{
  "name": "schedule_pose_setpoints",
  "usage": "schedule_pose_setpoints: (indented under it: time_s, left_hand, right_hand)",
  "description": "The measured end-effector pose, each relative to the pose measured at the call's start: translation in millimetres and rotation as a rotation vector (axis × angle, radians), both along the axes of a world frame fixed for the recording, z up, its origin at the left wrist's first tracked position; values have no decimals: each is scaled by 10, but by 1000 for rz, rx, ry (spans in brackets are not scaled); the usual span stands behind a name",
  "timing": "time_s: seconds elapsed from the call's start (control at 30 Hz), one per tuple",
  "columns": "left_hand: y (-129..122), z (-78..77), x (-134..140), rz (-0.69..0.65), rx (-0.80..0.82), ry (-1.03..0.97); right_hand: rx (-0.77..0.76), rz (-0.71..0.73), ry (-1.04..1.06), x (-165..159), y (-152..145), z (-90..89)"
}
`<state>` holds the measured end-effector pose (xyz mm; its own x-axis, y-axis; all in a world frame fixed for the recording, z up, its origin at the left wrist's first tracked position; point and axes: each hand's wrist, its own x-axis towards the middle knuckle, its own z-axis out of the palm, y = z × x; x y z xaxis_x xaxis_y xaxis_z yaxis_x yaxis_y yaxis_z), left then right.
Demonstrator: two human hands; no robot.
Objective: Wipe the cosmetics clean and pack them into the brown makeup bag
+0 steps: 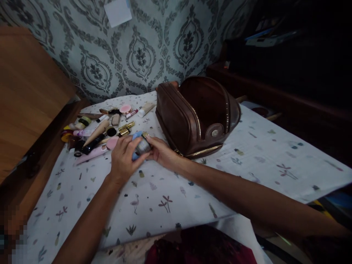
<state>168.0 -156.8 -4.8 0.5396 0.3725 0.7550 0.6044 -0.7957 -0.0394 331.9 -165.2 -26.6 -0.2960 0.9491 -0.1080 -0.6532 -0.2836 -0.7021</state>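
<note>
Between both hands is a small rounded grey-and-blue container point(143, 146), partly covered by fingers. My left hand point(123, 156) is closed round its left side, with the thumb along the front. From the right, my right hand point(161, 150) grips the other side, its fingertips at the top. Just beyond the right hand stands a brown leather cosmetic bag point(176, 121), its zipped top gaping and its inside dark. Left of the hands lies a pile of makeup, including a pink tube point(92, 155), a beige tapered tube point(96, 132) and gold-coloured lipsticks point(126, 127).
A white patterned cloth point(154, 212) covers the table. Behind it rises a wallpapered wall point(140, 51). A wooden panel point(27, 91) borders the left side, and dark furniture point(275, 88) stands at the right. A pink compact point(125, 109) and a pale tube point(146, 109) lie near the bag.
</note>
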Motion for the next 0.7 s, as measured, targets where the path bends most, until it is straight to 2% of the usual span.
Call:
schedule_pose_setpoints:
  time_s: [0.1, 0.17, 0.33, 0.47, 0.63, 0.7]
  left_hand:
    - [55, -100, -31, 101, -69, 43]
    - [77, -147, -52, 121, -108, 32]
    - [55, -167, -75, 75, -84, -31]
    - [15, -179, -65, 42, -110, -2]
    - [-12, -183, -19, 4, -120, 6]
    - [-39, -160, 16, -13, -195, -28]
  right_hand:
    - [10, 5, -28, -1, -6, 24]
    - [56, -9, -86, -10, -11, 26]
    - [245, -112, -388, -13, -48, 27]
    - [384, -239, -642, 24, -66, 45]
    - [467, -334, -836, 40, -63, 25]
    - [475, -352, -884, 44, -75, 26]
